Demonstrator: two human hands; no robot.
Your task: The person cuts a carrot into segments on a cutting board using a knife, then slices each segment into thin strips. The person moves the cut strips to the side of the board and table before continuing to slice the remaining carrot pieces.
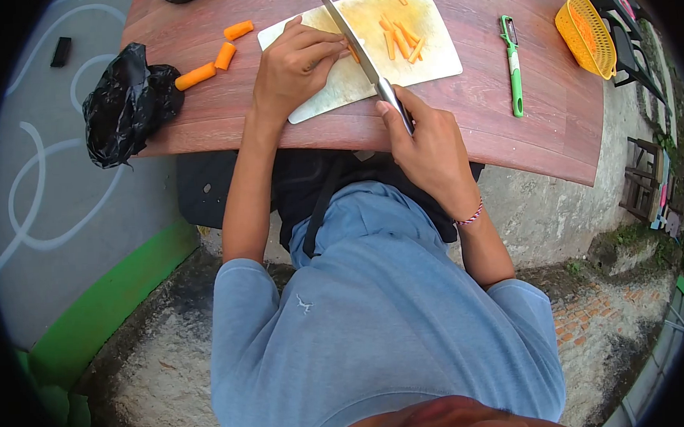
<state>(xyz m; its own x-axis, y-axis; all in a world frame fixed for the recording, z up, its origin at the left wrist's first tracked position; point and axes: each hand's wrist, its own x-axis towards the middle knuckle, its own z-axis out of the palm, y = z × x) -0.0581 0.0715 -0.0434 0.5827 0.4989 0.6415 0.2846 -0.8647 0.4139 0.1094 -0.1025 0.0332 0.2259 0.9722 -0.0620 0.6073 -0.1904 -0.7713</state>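
Right now the right hand (431, 152), near the middle of the frame, is closed tight around the handle of a long shiny metal knife (358, 49). The thin blade slants up toward the top of the frame and lies across a white plastic cutting board (434, 57). The left hand (294, 67), just left of the blade, is curled with bent fingers pressing down on a small orange carrot bit (353, 54) on the board; the bit is mostly hidden, so how it is held is hard to tell. The board is flat with round corners and has a yellow stain in its middle. On it, right of the blade, lie thin orange carrot sticks (399, 37). Left of the board, three short thick carrot chunks (224, 54) rest on the smooth red-brown wooden table (552, 128). At the table's left edge sits a crinkly black plastic bag (127, 104), and what is inside cannot be seen. Right of the board lies a green peeler (512, 65) with a long straight handle. In the upper right of the frame sits a yellow plastic basket (586, 35) full of little holes, tipped on its side.
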